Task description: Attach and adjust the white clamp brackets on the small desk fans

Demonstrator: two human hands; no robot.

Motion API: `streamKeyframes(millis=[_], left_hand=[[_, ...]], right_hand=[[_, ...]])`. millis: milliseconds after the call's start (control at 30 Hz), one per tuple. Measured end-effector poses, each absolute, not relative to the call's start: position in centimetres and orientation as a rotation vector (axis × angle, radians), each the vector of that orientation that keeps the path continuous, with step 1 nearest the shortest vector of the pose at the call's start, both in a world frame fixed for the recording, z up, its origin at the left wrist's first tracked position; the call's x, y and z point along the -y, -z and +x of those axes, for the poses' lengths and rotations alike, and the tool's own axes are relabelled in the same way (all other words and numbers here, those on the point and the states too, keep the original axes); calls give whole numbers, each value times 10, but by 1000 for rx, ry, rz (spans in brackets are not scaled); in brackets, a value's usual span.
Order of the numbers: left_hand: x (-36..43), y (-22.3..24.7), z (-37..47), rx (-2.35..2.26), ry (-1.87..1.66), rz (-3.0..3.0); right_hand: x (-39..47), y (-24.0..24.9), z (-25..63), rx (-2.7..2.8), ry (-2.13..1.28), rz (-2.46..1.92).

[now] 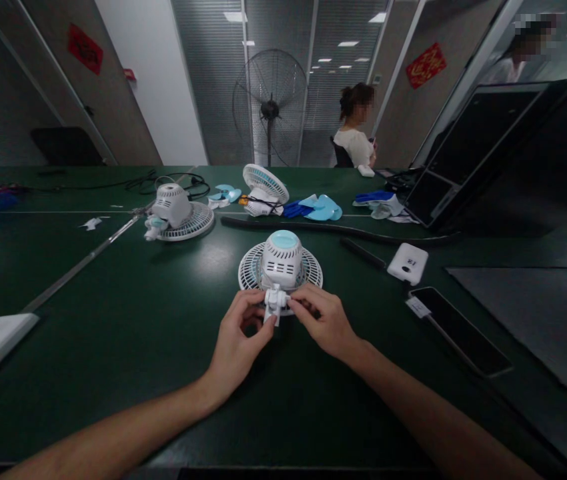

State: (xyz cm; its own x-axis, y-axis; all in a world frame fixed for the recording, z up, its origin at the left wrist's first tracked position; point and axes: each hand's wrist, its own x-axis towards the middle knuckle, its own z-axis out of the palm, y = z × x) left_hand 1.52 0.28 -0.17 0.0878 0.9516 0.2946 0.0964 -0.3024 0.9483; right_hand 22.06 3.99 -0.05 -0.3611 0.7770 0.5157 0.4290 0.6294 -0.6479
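A small white fan (282, 261) rests grille-down on the green table, its motor housing with a light blue cap facing up. At its near side sticks out a white plastic clamp bracket (275, 299). My left hand (241, 327) is closed on the bracket's left and lower part, thumb and fingers pinching it. With the fingertips of my right hand (324, 319) I pinch the right side of the bracket, at what looks like a small knob. The fingertips partly cover the bracket's edges.
Another white fan (173, 212) lies grille-down at the left, and a third fan (264, 190) stands farther back. Light blue fan blades (324, 207), a black strip (313, 227), a power bank (407, 263) and a phone (463, 331) lie around. A person (356, 130) sits beyond the table.
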Motion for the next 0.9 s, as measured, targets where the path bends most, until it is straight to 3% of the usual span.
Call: streamKeyframes(millis=[533, 900], left_hand=[[-4, 4, 13, -1077, -1329, 1565], [-4, 7, 15, -1059, -1327, 1566]], right_hand=[[-35, 1, 230, 2110, -272, -953], [-37, 1, 225, 2008, -390, -989]])
